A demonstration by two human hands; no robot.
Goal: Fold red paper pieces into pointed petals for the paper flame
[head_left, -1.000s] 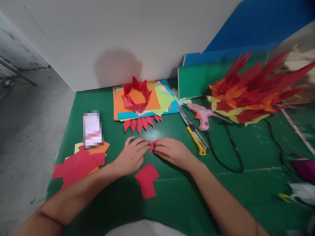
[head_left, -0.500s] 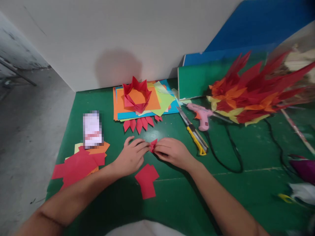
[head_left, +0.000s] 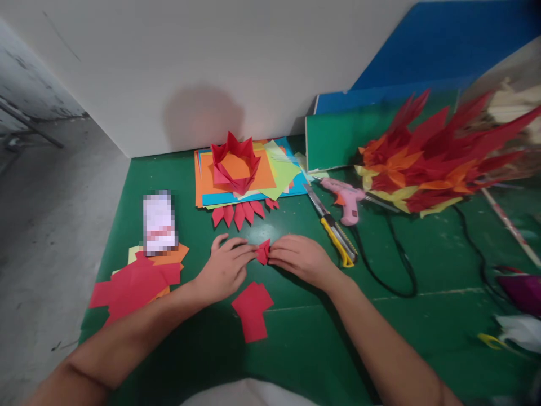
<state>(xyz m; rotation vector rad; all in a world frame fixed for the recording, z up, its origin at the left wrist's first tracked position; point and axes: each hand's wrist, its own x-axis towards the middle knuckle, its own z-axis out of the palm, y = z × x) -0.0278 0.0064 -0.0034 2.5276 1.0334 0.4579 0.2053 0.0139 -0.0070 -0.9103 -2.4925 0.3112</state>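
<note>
Both hands meet over the green table [head_left: 296, 349] on a small folded red paper piece [head_left: 264, 251]. My left hand [head_left: 226, 268] pinches its left side with the fingertips. My right hand [head_left: 300, 260] pinches its right side, fingers curled down onto the table. Just below the hands lie two loose red paper squares [head_left: 252, 310]. A row of folded red paper petals [head_left: 239, 213] lies farther back, in front of a stack of coloured paper sheets [head_left: 249, 172] with a red paper crown shape [head_left: 234, 163] on top.
A yellow utility knife [head_left: 336, 234] and a pink glue gun [head_left: 346, 200] with a black cord lie to the right. A big red, orange and yellow paper flower [head_left: 431, 155] sits at the back right. Red and orange paper pieces [head_left: 135, 279] and a blurred card [head_left: 159, 223] lie left.
The hands have shifted only slightly on the small red piece, which now stands a little more upright between the fingertips. Nothing else moved.
</note>
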